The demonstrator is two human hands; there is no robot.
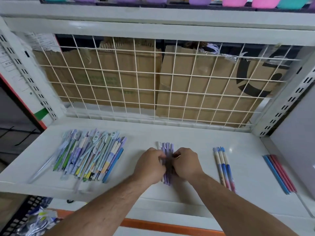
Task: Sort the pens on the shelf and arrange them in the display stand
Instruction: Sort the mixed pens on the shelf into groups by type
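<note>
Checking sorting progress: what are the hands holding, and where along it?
The left hand and right hand both grip the bundle of purple pens around its middle, one on each side.

Nothing can be read clearly. The green print on the left cardboard box (102, 79) is too blurred to make out. The right cardboard box (196, 92) bears part of a large black curved mark. The paper sheet (40, 40) at upper left shows only faint, illegible lines.

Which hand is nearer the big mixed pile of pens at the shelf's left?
Left. The left hand grips the purple pens just right of the mixed pile; the right hand grips them from the far side, farther off.
</note>
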